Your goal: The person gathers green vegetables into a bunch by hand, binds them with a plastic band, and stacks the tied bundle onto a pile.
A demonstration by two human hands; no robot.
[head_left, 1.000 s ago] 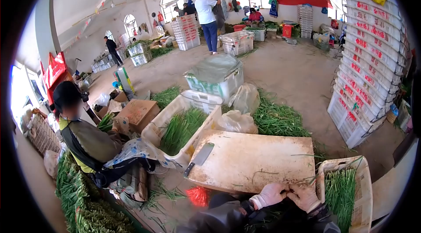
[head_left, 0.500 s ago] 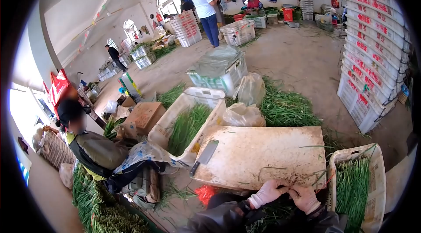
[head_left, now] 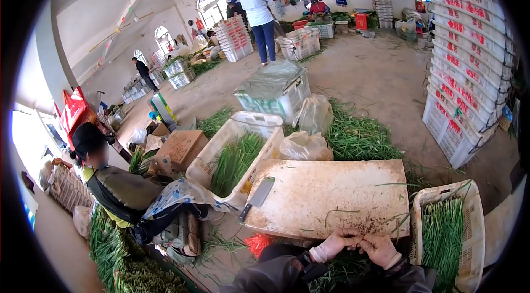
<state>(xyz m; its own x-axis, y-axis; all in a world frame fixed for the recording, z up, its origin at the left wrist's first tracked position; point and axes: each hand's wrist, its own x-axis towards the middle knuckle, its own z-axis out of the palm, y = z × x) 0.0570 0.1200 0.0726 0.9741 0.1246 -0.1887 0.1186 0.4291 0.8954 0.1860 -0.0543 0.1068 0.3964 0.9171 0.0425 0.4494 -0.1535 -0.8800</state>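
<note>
My left hand (head_left: 335,243) and my right hand (head_left: 380,249), both in pale gloves, meet at the near edge of a dirt-stained white board (head_left: 331,193). Fingers on each are pinched together, almost touching; whatever lies between them is too small to make out. A cleaver (head_left: 258,199) rests on the board's left side, with a few loose green stalks at the right. Beneath my hands, more green stalks (head_left: 345,271) show near my lap. Red plastic strands (head_left: 258,244) lie left of them, below the board.
At the right is a crate of green stalks (head_left: 443,238), below a tall crate stack (head_left: 469,67). Another crate (head_left: 234,163) and a stalk pile (head_left: 361,136) lie beyond the board. A co-worker (head_left: 118,185) sits at the left; a standing person (head_left: 258,11) is farther back.
Since a second ago the view has tilted and shifted. My hands stay close together at the board's edge, with the fingers slightly moved. The standing person's arms have changed position.
</note>
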